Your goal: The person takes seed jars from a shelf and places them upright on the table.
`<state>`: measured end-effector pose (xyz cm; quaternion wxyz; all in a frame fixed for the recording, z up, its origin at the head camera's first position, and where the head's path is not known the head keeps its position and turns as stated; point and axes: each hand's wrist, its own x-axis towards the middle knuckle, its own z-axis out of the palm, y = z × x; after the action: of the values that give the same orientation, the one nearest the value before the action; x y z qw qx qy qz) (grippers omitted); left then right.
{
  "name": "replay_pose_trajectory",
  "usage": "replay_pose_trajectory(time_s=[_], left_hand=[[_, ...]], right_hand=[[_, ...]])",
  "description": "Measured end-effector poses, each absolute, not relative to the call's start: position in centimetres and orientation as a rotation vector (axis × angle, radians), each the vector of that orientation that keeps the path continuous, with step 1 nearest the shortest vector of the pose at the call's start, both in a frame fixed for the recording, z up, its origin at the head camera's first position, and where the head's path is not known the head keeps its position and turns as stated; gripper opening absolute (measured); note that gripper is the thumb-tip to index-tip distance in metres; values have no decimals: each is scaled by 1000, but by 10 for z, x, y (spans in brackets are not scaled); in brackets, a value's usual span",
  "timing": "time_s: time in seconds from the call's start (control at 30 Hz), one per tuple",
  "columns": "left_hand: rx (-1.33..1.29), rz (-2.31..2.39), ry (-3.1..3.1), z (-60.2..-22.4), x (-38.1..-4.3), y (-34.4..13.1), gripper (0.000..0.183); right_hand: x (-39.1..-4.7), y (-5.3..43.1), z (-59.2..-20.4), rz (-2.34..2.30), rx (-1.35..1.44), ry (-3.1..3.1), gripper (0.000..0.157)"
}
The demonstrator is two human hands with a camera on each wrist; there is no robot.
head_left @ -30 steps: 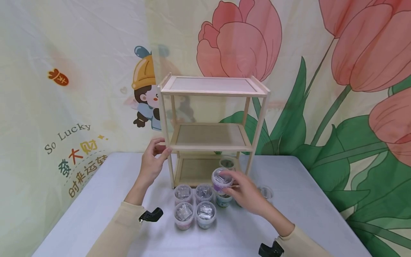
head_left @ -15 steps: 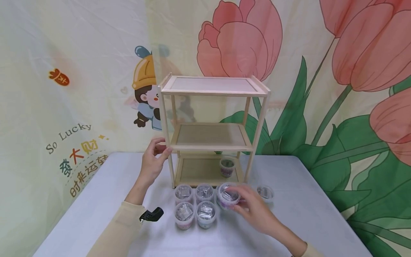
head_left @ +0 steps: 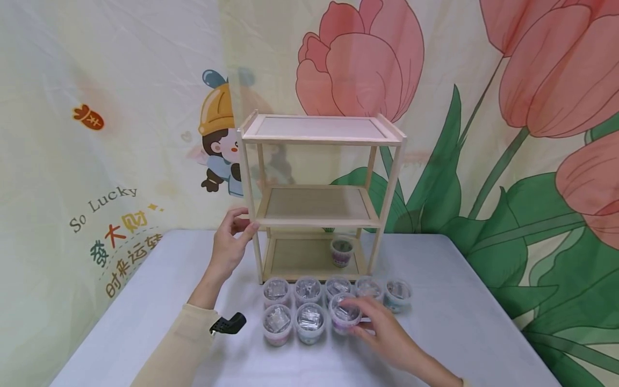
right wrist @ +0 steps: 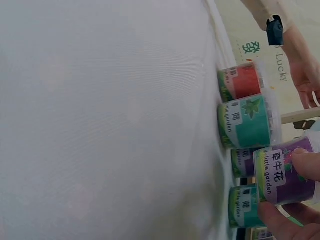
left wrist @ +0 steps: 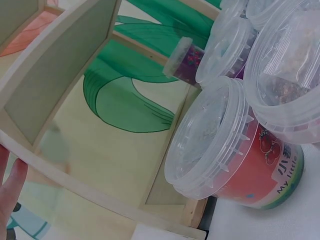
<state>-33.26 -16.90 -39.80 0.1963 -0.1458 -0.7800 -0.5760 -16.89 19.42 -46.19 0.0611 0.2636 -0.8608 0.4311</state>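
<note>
My left hand [head_left: 228, 244] grips the left front post of a small three-tier wooden shelf rack [head_left: 316, 222]. The thumb rests near the middle tier. My right hand [head_left: 384, 333] holds a clear-lidded plastic tub [head_left: 344, 317] at the right end of the front row. Its purple printed label [right wrist: 277, 172] faces the right wrist camera, with thumb and fingers around the side. Whether its base touches the cloth is unclear. Left of it stand a tub with a red label [right wrist: 242, 82] and one with a teal label [right wrist: 246, 122]. Another purple tub [head_left: 341, 252] sits at the right of the bottom tier.
A back row of several lidded tubs [head_left: 308, 290] stands just before the rack, reaching right to a teal tub [head_left: 398, 294]. White cloth [head_left: 435, 301] covers the table. Behind hangs a printed curtain [head_left: 483, 134] with tulips.
My right hand has brought the purple tub down from in front of the bottom tier, toward me, to the front row. The left hand stays on the rack post.
</note>
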Motion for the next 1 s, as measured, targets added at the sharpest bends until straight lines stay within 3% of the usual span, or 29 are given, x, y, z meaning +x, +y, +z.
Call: replay_pose_trajectory(time_s=[1.0], left_hand=[[-393,-1623,-2187,-396,-331,-169,46]], right_hand=[[-170,193,-492,1216,844,-2591,53]])
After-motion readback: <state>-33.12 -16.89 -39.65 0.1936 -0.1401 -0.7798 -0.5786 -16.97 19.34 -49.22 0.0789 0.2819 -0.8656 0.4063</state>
